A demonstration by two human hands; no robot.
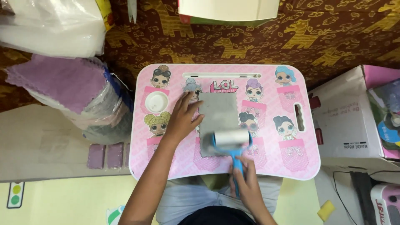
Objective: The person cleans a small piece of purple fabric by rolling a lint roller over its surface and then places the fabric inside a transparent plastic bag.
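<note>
A grey rectangular cloth [217,114] lies flat in the middle of a pink lap table [291,166] printed with cartoon dolls. My left hand [183,118] presses on the cloth's left edge with fingers spread. My right hand [246,183] grips the blue handle of a lint roller [231,138]. The roller's white drum rests across the near end of the cloth.
A stack of purple cloths in a plastic bag [62,83] sits to the left, with small purple folded pieces [106,155] below it. A cardboard box [348,116] stands at the right. A brown patterned fabric [316,37] covers the floor behind the table.
</note>
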